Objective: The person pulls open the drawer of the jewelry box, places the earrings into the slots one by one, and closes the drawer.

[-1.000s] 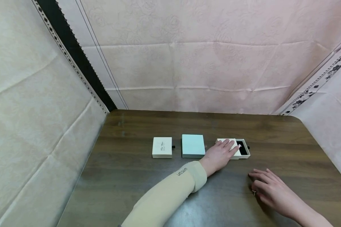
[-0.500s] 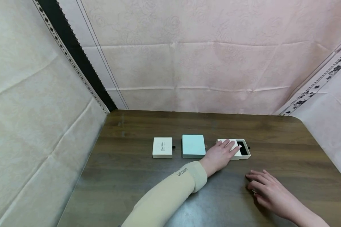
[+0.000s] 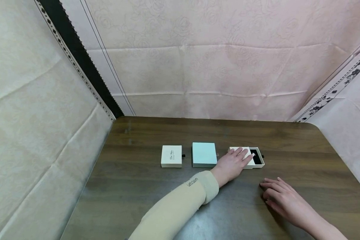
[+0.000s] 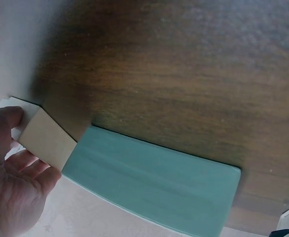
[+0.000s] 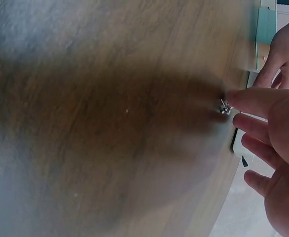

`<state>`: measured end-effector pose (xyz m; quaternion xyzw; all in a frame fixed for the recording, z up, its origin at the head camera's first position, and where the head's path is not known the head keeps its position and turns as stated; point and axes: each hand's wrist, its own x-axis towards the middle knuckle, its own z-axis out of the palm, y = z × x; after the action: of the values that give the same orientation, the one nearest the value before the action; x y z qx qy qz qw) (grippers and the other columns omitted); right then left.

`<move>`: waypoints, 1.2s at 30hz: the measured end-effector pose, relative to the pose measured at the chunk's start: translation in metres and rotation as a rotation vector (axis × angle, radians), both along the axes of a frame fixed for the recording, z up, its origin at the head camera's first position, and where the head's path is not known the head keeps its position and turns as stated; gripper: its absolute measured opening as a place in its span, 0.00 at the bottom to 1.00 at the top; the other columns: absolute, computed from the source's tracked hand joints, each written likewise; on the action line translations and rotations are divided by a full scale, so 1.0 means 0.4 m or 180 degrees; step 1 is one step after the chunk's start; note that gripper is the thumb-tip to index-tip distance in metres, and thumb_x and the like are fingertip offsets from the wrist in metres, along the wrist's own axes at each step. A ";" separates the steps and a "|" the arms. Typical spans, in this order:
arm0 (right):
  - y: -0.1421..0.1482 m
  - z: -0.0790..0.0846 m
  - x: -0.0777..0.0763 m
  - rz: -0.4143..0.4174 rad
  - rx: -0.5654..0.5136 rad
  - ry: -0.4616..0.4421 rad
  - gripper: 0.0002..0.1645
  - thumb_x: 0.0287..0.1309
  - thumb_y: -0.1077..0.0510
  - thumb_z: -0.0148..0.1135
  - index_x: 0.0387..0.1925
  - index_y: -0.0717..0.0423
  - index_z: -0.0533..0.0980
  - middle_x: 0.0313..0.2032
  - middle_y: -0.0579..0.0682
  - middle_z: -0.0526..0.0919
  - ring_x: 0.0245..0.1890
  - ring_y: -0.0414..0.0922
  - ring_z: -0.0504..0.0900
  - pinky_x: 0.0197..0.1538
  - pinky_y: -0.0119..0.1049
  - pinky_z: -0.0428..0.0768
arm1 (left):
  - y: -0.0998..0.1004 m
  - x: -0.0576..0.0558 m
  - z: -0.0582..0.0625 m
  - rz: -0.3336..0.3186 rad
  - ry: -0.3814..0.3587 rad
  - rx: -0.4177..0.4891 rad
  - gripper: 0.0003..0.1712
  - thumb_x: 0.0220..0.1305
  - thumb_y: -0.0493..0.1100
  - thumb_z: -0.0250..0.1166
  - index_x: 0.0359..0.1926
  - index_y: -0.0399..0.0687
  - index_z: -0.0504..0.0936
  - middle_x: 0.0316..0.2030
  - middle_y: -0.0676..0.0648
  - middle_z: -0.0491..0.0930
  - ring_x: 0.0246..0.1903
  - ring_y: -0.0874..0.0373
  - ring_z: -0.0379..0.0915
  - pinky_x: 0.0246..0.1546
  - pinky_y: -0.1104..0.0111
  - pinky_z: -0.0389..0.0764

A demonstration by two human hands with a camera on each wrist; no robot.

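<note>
A white slide-out box [image 3: 251, 162] stands on the table at the right of a row, its drawer [image 3: 260, 165] pulled partway out to the right. Black lining shows inside, with a tiny sparkling item [image 3: 253, 154] at the sleeve's edge. My left hand [image 3: 231, 164] holds the sleeve, fingers over its top; the left wrist view has the thumb along the box's side [image 4: 48, 138]. Nearer the front, my right hand [image 3: 285, 198] hovers just over the table. Between its thumb and forefinger it pinches a small sparkling silver earring [image 5: 226, 107], seen in the right wrist view.
Left of the held box lies a light-blue square box [image 3: 204, 154]. Further left is a white box [image 3: 171, 156] with dark lettering and a black pull tab. The brown wooden table [image 3: 156, 200] is enclosed by pale patterned cloth [image 3: 228, 73].
My right hand has shifted slightly left, and its fingers have turned so that the earring no longer shows from the head. My left hand keeps its place on the box.
</note>
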<state>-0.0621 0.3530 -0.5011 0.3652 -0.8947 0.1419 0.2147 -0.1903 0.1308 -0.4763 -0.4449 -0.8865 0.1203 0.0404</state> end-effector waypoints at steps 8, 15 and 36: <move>0.020 -0.003 0.000 -0.0177 -0.0051 0.0086 0.30 0.82 0.32 0.42 0.29 0.42 0.77 0.47 0.54 0.88 0.61 0.49 0.78 0.83 0.32 0.45 | 0.001 0.004 0.000 -0.0032 0.0066 0.0005 0.30 0.89 0.48 0.44 0.86 0.65 0.57 0.83 0.54 0.58 0.81 0.59 0.54 0.76 0.68 0.64; 0.019 -0.009 -0.002 -0.0158 -0.0065 0.0110 0.29 0.83 0.34 0.42 0.27 0.40 0.74 0.47 0.53 0.89 0.57 0.53 0.79 0.83 0.33 0.46 | 0.002 0.006 0.001 -0.0022 0.0037 -0.0001 0.30 0.89 0.48 0.44 0.86 0.65 0.56 0.83 0.55 0.57 0.81 0.60 0.54 0.76 0.68 0.64; -0.010 0.007 -0.050 -0.0393 -0.0048 0.0032 0.11 0.66 0.52 0.60 0.25 0.46 0.77 0.49 0.56 0.89 0.55 0.62 0.82 0.83 0.35 0.42 | 0.002 0.003 0.003 0.0026 -0.0030 -0.0047 0.31 0.89 0.50 0.43 0.86 0.65 0.54 0.84 0.54 0.55 0.82 0.60 0.52 0.77 0.68 0.62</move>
<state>-0.0822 0.3492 -0.4984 0.3085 -0.9133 0.1332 0.2303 -0.1890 0.1314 -0.4751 -0.4421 -0.8876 0.1249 0.0324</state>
